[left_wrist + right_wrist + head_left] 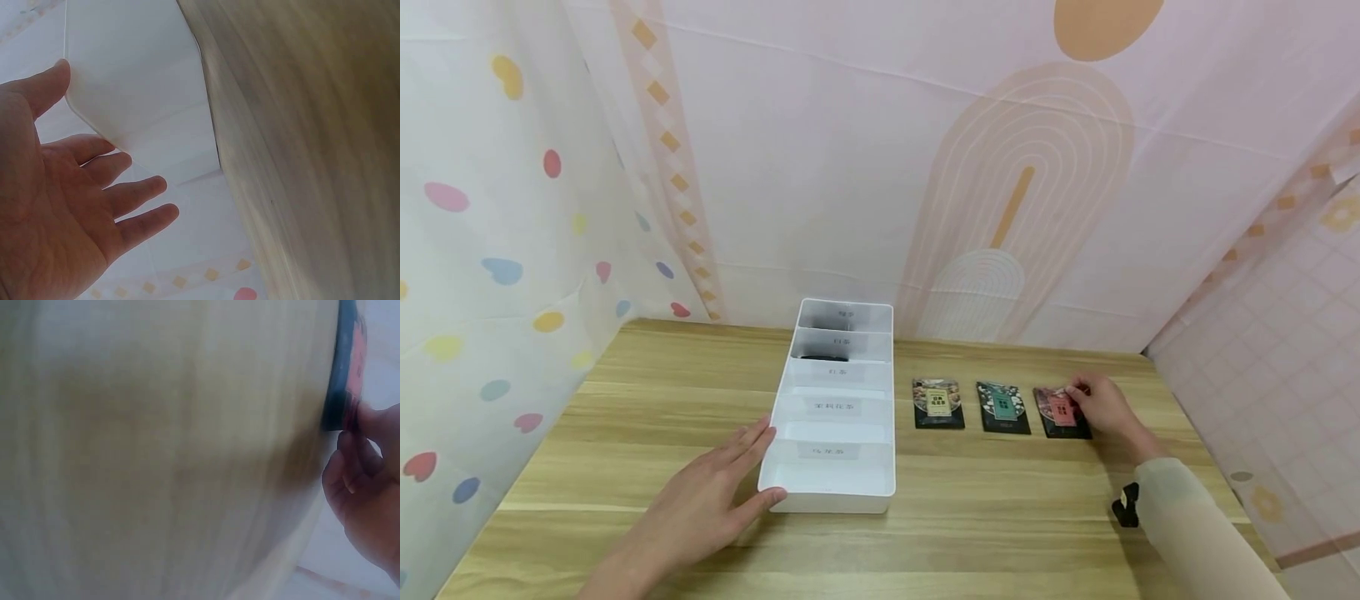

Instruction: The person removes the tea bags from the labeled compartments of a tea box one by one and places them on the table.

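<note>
A long white divided box [831, 503] stands on the wooden table, its several compartments carrying printed labels. My left hand [700, 500] lies at its near left corner, thumb on the front rim and fingers along the left side; in the left wrist view those fingers [140, 190] are spread and loosely extended. To the right of the box lie three dark packets in a row: one with a yellow label [938, 403], one with a green label [1003, 407] and one with a red label [1062, 410]. My right hand [1103, 410] pinches the red-labelled packet by its right edge.
A dark flat item [824, 358] shows in the second compartment from the back. Near the right sleeve [1180, 508] sits a small black object [1125, 505]. Patterned cloth [820, 167] hangs behind the table [1000, 517] and at both sides.
</note>
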Tool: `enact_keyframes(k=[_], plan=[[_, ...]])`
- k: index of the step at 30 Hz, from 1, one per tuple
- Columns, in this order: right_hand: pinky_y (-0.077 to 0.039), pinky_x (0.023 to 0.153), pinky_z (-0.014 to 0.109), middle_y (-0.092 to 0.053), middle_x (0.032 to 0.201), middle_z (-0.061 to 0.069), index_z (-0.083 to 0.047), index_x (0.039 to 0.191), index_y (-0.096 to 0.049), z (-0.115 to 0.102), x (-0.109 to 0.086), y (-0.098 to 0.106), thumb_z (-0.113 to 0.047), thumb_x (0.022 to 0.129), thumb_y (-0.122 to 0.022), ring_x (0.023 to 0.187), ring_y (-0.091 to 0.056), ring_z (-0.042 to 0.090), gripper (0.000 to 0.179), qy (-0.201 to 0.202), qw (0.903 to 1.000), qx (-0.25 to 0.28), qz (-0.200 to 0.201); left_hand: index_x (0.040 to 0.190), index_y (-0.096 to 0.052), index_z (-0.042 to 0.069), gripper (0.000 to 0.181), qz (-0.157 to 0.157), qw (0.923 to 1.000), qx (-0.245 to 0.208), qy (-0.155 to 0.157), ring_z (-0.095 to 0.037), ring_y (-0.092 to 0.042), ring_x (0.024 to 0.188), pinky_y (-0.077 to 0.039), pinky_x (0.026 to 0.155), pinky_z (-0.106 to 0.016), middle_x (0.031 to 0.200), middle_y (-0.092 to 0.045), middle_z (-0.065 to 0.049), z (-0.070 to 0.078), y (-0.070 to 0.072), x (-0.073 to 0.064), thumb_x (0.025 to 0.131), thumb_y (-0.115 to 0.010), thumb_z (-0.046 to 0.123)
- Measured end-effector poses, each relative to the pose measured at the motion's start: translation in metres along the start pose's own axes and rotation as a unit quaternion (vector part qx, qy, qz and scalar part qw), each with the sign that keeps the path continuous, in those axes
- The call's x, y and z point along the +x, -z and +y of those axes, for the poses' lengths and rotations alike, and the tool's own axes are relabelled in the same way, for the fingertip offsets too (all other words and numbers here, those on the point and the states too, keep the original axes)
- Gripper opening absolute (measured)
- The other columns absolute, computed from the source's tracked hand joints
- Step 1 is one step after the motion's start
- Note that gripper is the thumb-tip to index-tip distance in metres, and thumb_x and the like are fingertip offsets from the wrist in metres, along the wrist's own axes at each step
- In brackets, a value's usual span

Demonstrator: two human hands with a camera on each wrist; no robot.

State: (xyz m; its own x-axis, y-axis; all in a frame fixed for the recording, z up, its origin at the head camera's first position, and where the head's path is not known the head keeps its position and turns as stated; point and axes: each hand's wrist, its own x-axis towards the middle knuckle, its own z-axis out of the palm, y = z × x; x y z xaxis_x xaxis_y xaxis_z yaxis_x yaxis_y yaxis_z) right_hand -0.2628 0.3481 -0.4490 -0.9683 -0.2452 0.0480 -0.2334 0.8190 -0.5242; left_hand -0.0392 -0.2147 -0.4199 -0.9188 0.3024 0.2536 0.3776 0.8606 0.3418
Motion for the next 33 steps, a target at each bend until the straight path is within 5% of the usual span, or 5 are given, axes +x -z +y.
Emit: enact_keyframes(k=[7,22,33], plan=[[-0.047,0.069,0.039,-0.066,0.083,0.009,0.004,0.102,-0.069,0.001,0.000,-0.002,-0.005,0.107,-0.058,0.073,-0.055,0.020,0.015,-0.003,0.9999,-0.015,0.002,0.152,-0.052,-0.001,0.075,-0.001,1.0000,0.000,0.003,-0.040,-0.054,0.138,-0.051,0.104,-0.058,0.159,-0.048,-0.016,0.001,0.000,-0.001,0.098,-0.072,0.046],[-0.055,0.085,0.060,-0.069,0.109,0.028,0.011,0.120,-0.066,0.004,-0.007,0.005,-0.010,0.109,-0.054,0.100,-0.066,0.045,0.027,-0.021,0.9997,-0.001,0.014,0.152,-0.051,-0.002,0.075,-0.002,1.0000,-0.002,0.002,-0.041,-0.054,0.138,-0.051,0.104,-0.059,0.160,-0.047,-0.017,0.001,0.000,0.000,0.099,-0.072,0.046],[-0.056,0.079,0.049,-0.066,0.117,0.031,0.013,0.129,-0.061,-0.008,-0.012,0.019,-0.015,0.111,-0.053,0.102,-0.065,0.042,0.035,-0.023,0.9992,0.016,0.029,0.152,-0.051,-0.003,0.075,-0.001,1.0000,0.000,-0.002,-0.042,-0.054,0.138,-0.050,0.105,-0.059,0.159,-0.048,-0.018,0.001,0.001,0.000,0.099,-0.071,0.046]])
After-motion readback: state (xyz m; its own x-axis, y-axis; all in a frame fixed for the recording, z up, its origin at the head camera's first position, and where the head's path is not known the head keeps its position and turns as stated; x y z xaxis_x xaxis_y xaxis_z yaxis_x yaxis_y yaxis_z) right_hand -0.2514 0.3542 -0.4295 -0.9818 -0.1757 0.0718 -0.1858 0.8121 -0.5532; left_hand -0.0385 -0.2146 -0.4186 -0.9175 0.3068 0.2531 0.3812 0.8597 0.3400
